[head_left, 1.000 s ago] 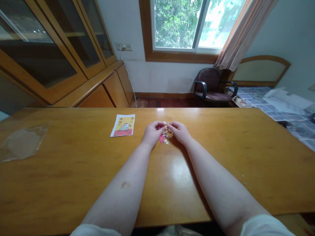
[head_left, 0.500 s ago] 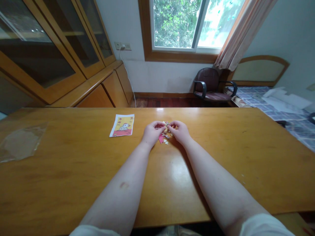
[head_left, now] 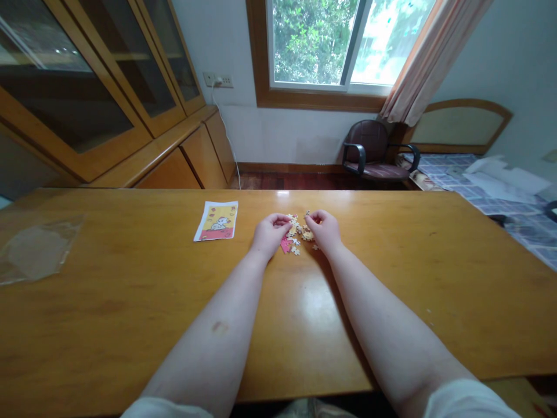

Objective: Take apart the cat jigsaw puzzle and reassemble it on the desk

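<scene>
A small heap of jigsaw pieces, yellow, white and pink, lies on the wooden table just beyond mid-table. My left hand rests at the heap's left side with its fingers curled in a pinch on a piece. My right hand sits at the heap's right side, fingers curled and pinched together over small pieces. A gap of loose pieces shows between the two hands. A picture card with a cartoon animal lies flat to the left of my left hand.
A clear plastic bag lies at the table's left end. Behind the table stand a wooden glass-door cabinet, a dark armchair under the window, and a bed with papers at the right.
My hands, which met over the heap, have drawn slightly apart. My right hand shifted to the right, and more loose pieces now show between them.
</scene>
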The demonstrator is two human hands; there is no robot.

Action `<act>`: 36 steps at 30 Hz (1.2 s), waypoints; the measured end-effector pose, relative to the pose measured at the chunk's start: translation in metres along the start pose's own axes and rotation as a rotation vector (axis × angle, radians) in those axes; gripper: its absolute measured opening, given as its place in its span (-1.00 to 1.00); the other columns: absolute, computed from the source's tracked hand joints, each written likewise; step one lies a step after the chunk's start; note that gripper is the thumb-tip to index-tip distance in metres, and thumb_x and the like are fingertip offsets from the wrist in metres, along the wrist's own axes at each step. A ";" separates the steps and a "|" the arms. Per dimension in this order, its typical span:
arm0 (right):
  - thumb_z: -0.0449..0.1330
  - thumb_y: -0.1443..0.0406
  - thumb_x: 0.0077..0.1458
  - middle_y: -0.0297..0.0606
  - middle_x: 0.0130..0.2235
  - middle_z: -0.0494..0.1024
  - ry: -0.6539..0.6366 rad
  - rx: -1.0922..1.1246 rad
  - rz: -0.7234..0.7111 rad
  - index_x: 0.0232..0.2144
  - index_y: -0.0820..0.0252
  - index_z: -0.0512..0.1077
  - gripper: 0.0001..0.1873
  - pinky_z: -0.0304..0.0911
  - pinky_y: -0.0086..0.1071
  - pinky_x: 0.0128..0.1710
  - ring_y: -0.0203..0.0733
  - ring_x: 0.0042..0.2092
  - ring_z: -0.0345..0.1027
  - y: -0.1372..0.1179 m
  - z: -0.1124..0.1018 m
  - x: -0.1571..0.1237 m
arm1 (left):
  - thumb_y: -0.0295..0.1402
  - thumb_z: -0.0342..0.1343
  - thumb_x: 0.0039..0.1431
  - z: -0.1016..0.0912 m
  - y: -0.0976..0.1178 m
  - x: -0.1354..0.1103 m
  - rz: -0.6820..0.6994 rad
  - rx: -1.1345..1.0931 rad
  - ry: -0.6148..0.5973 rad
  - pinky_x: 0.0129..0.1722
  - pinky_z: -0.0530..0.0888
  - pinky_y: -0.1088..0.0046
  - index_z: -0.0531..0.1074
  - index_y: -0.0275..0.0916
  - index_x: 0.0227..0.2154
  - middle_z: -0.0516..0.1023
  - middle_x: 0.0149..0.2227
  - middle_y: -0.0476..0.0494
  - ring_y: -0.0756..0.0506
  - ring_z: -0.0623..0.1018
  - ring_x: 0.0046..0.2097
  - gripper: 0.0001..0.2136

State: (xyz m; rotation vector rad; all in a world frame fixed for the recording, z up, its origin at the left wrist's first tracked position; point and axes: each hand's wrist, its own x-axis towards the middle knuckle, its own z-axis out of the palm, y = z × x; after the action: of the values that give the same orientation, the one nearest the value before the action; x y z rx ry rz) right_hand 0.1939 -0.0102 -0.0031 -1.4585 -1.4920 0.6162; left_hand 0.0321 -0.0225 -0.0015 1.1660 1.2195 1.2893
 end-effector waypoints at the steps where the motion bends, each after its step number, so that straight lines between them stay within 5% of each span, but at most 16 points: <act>1: 0.20 0.15 0.00 -0.37 -0.55 0.42 -0.009 -0.019 -0.009 -0.58 0.16 0.40 -0.76 0.14 -0.38 -0.39 -0.25 -0.45 0.26 0.001 0.000 0.001 | -0.41 0.32 -0.13 -0.001 0.000 0.001 0.009 0.015 0.026 -0.29 0.50 0.45 0.48 -0.27 -0.42 0.53 -0.45 -0.03 -0.01 0.53 -0.39 -0.83; 11: 0.26 0.18 0.08 -0.22 -0.23 0.60 -0.276 -0.242 -0.419 -0.30 0.10 0.57 -0.83 0.18 -0.22 -0.03 -0.10 -0.15 0.38 -0.006 0.003 -0.008 | -0.40 0.17 0.04 -0.015 -0.004 0.005 0.148 0.450 0.189 -0.24 0.46 0.40 0.52 -0.21 -0.38 0.59 -0.37 -0.08 -0.08 0.54 -0.31 -0.93; 17: 0.38 -0.01 -0.13 -0.16 0.10 0.46 -0.511 -0.456 -0.520 0.04 0.03 0.45 -0.33 -0.05 0.04 0.17 0.13 0.15 0.17 -0.012 0.009 -0.019 | -0.43 0.13 0.04 -0.019 0.001 0.002 0.088 0.575 0.208 -0.23 0.44 0.39 0.51 -0.21 -0.37 0.62 -0.32 -0.12 -0.10 0.55 -0.29 -0.90; 23: 0.36 0.11 -0.06 -0.20 0.00 0.53 -0.483 -0.473 -0.537 -0.14 0.04 0.54 -0.61 -0.06 0.00 0.19 0.04 0.06 0.26 -0.014 0.007 -0.020 | -0.37 0.11 0.09 -0.022 -0.002 0.003 0.044 0.724 0.209 -0.18 0.43 0.35 0.52 -0.20 -0.31 0.62 -0.26 -0.17 -0.15 0.55 -0.21 -0.87; 29: 0.40 0.09 -0.17 -0.17 0.02 0.50 -0.466 -0.482 -0.530 -0.19 0.09 0.55 -0.55 -0.02 -0.01 0.18 0.06 0.06 0.26 -0.014 0.007 -0.019 | -0.32 0.05 0.13 -0.018 0.009 -0.004 0.031 0.964 0.222 -0.10 0.39 0.24 0.56 -0.14 -0.30 0.59 -0.17 -0.22 -0.25 0.50 -0.10 -0.82; 36: 0.25 0.27 -0.02 -0.19 -0.19 0.56 -0.437 -0.499 -0.546 -0.36 0.12 0.53 -0.88 0.11 -0.13 0.08 -0.03 -0.08 0.32 -0.015 0.006 -0.018 | -0.33 0.04 0.13 -0.016 0.008 -0.003 0.032 0.958 0.185 -0.12 0.40 0.26 0.57 -0.13 -0.32 0.60 -0.20 -0.21 -0.24 0.50 -0.13 -0.81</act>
State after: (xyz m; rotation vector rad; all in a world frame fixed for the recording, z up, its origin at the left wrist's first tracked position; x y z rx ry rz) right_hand 0.1786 -0.0286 0.0020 -1.2143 -2.4061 0.2334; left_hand 0.0160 -0.0272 0.0056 1.7413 2.0680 0.8227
